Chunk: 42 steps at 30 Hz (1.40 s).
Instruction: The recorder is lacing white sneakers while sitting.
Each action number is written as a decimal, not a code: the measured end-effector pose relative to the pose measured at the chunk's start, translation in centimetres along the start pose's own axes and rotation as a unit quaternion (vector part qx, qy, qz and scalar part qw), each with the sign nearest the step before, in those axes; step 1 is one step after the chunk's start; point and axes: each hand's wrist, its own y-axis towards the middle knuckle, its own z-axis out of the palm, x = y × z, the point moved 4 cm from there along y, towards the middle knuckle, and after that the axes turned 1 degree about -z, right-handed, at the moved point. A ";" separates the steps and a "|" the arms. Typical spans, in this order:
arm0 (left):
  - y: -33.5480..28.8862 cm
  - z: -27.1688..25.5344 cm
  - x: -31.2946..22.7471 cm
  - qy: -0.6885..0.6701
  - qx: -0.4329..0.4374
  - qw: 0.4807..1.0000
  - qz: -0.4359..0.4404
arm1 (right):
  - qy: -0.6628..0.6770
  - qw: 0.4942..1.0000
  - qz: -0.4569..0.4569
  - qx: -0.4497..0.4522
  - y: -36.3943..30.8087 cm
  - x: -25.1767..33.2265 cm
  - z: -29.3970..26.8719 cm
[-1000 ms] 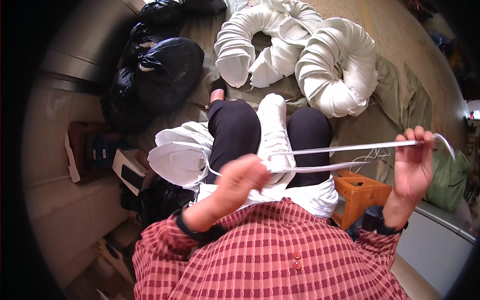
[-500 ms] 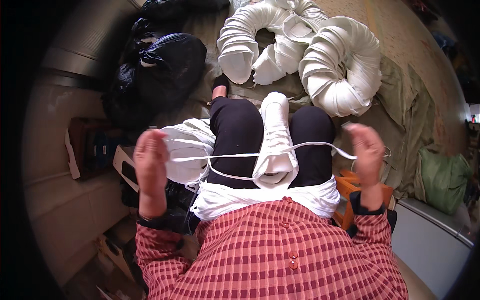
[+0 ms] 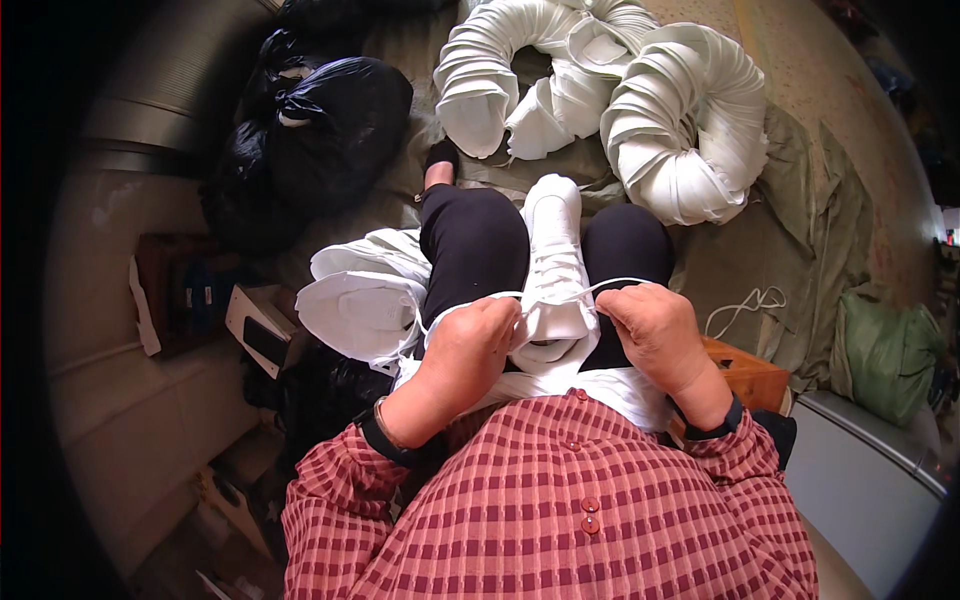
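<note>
A stack of folded white cloth pieces (image 3: 553,262) lies lengthwise between my knees in black trousers. A thin white string (image 3: 612,287) runs across the stack. My left hand (image 3: 470,345) is closed on the string at the stack's near left side. My right hand (image 3: 655,330) is closed on the string at the near right side. Both hands sit close together over the near end of the stack. A second white bundle (image 3: 362,298) rests by my left thigh.
Long curved rows of stacked white cloth (image 3: 690,130) lie on a drab sheet ahead. Black plastic bags (image 3: 320,130) sit at the upper left. A loose string (image 3: 745,305), a wooden stool (image 3: 745,375) and a green sack (image 3: 885,355) are to my right.
My hands have come in from wide apart to meet over the near end of the stack, drawing the string tight around it.
</note>
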 end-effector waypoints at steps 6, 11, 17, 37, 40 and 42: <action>1.4 -0.8 -1.0 0.059 0.052 0.997 0.027 | -0.131 0.986 -0.039 0.097 1.2 1.4 -0.5; 2.1 -0.9 -0.8 0.061 0.107 0.992 0.002 | -0.123 0.986 -0.067 0.093 1.5 1.2 -0.6; 2.5 -0.9 -2.9 0.190 0.150 0.968 0.066 | -0.161 0.980 -0.065 0.098 1.7 1.8 -0.3; 0.1 0.5 -1.6 0.098 -0.051 0.993 0.028 | -0.075 0.995 0.018 -0.060 -2.1 1.8 2.2; -0.3 0.4 -0.8 0.075 -0.071 0.994 0.029 | -0.071 0.996 0.021 -0.051 -1.7 2.1 2.0; -0.3 0.6 -0.8 0.065 -0.089 0.992 0.061 | -0.065 0.996 -0.015 -0.067 -2.0 2.0 2.5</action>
